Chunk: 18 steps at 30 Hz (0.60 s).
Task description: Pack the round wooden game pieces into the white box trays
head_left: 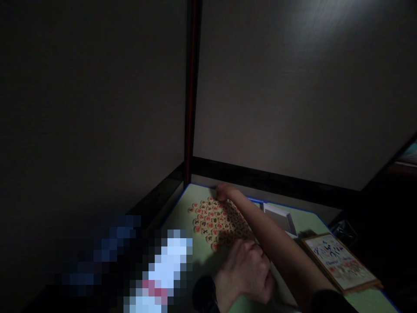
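Many round wooden Chinese chess pieces (210,219) with red and black characters lie packed close together on the green table top (203,256). My right hand (225,191) reaches over to the far edge of the group, touching or just above the pieces there; its fingers are mostly hidden. Bent in at the near edge of the group is my left hand (246,265), back upward, fingers curled under. Whatever its fingers hold, if anything, is hidden. A dark watch (205,294) circles the left wrist. My right forearm crosses over the right part of the pieces.
An open white box (280,219) stands at the back right. Nearer lies a flat box lid (340,261) with writing on it. Dark panels (276,95) close in the table's left and back sides. A blurred bright patch (167,265) covers the near left.
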Tool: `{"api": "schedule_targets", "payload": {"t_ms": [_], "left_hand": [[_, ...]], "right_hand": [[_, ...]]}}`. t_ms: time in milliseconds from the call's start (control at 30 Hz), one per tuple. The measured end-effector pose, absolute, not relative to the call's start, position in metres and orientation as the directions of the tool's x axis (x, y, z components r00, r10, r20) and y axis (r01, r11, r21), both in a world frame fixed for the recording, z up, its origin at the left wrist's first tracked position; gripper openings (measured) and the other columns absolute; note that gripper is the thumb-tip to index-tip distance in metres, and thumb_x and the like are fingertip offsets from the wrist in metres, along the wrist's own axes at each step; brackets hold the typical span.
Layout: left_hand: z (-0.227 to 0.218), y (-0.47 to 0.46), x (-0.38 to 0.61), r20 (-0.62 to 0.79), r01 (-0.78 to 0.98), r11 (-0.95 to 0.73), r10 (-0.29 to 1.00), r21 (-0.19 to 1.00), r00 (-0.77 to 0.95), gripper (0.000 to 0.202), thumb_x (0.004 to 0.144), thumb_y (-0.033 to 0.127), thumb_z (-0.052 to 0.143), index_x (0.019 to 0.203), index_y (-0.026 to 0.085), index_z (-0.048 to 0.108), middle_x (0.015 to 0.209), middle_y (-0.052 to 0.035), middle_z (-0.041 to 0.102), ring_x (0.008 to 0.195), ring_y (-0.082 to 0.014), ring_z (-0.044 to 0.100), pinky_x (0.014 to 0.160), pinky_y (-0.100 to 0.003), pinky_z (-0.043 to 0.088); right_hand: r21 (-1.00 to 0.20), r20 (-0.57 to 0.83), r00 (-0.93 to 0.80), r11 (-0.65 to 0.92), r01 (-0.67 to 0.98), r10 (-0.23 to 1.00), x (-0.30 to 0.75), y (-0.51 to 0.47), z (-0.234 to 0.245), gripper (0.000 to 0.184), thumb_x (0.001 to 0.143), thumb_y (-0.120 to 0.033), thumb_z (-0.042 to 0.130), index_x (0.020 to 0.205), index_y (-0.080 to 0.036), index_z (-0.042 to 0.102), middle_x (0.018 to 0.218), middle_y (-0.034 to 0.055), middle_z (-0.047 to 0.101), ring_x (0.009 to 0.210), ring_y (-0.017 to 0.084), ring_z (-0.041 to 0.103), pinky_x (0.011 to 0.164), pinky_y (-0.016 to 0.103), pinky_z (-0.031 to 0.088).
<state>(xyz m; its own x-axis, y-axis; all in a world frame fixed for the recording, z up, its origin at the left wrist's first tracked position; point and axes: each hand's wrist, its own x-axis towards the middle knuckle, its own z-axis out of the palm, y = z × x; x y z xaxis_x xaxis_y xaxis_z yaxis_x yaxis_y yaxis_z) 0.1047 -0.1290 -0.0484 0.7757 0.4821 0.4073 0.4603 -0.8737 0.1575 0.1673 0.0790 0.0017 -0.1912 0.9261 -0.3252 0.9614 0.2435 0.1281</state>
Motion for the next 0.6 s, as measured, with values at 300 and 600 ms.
{"api": "schedule_targets", "payload": {"t_ms": [300,600], "left_hand": [[-0.049,-0.128,0.104,0.433,0.492,-0.854,0.513,0.169,0.741,0.021,0.076,0.034,0.057,0.079,0.016,0.067,0.074,-0.0077,0.067,0.079,-0.0239,0.064,0.075,-0.038,0.054],[-0.052,-0.120,0.104,0.486,0.693,-0.662,0.723,0.285,0.491,0.017,0.084,0.023,0.049,0.091,0.017,0.064,0.093,-0.0087,0.068,0.094,-0.0242,0.062,0.081,-0.037,0.053]], "right_hand": [[0.037,-0.221,-0.239,0.253,0.967,0.946,0.179,0.054,0.016,0.029,0.082,-0.013,0.062,0.110,-0.013,0.072,0.112,0.0147,0.074,0.099,0.024,0.070,0.074,0.023,0.049],[-0.173,0.106,-0.352,0.366,0.915,0.930,0.265,-0.061,0.041,0.024,0.093,-0.013,0.043,0.112,-0.015,0.058,0.106,0.0119,0.069,0.093,0.020,0.063,0.080,0.025,0.043]]}}
